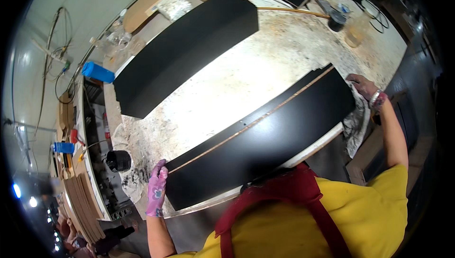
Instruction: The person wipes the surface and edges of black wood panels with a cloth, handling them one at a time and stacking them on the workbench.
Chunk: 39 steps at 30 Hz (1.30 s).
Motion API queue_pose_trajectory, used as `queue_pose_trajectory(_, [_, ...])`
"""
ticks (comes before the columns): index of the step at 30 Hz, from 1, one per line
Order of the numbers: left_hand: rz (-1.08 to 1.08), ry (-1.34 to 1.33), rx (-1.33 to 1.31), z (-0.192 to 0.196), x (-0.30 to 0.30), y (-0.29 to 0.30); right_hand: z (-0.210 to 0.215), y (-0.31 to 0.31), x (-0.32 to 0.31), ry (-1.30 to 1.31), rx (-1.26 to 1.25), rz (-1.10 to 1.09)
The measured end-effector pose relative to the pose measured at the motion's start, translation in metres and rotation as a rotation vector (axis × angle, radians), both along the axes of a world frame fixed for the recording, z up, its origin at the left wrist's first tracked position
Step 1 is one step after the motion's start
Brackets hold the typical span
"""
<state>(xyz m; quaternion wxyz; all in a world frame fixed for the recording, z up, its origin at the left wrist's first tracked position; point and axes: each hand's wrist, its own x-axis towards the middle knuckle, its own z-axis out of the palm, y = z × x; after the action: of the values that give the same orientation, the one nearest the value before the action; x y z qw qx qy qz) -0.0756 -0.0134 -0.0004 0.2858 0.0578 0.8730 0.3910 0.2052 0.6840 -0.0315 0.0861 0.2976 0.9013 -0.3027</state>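
Note:
A long black panel [284, 130] lies in front of me on the table, with a bare brown groove or strip [256, 121] running along its length. At its left end my left hand [157, 187], in a pink-purple patterned glove, is closed on the edge. My right hand [363, 87], stained dark, is at the far right corner of the panel. It is closed on a grey-and-white stained rag [356, 123] that hangs down beside the panel's end; its fingertips are partly hidden. A second black panel [189, 49] with a curved edge lies farther back on the left.
The stained white worktable [218, 96] spreads beneath both panels. A blue bottle [98, 71] lies at the left edge, near a black cup [118, 161] on a stained cloth. Plastic containers [356, 32], a dark cup [337, 21] and cables stand back right. Cardboard [147, 4] lines the back.

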Motion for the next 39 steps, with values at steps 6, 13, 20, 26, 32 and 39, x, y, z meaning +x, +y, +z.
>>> queue_pose_trajectory(6, [0.167, 0.246, 0.132, 0.017, -0.105, 0.024, 0.028, 0.117, -0.077, 0.433, 0.233, -0.133])
queue_pose_trajectory(13, [0.518, 0.288, 0.334, -0.057, -0.215, 0.039, 0.001, 0.006, -0.333, 0.428, -0.118, -0.021])
queue_pose_trajectory(20, [0.573, 0.263, 0.320, -0.070, -0.221, 0.022, -0.025, -0.049, -0.399, 0.247, -0.116, -0.266])
queue_pose_trajectory(26, [0.432, 0.307, -0.001, -0.057, -0.214, 0.043, -0.074, 0.031, -0.372, 0.296, -0.067, -0.163])
queue_pose_trajectory(32, [0.406, 0.501, -0.201, -0.043, -0.230, 0.028, 0.011, -0.073, -0.372, 0.139, 0.270, -0.159])
queue_pose_trajectory(39, [0.450, 0.291, 0.166, -0.059, -0.199, 0.004, 0.029, -0.070, -0.332, -0.085, 0.294, 0.144])
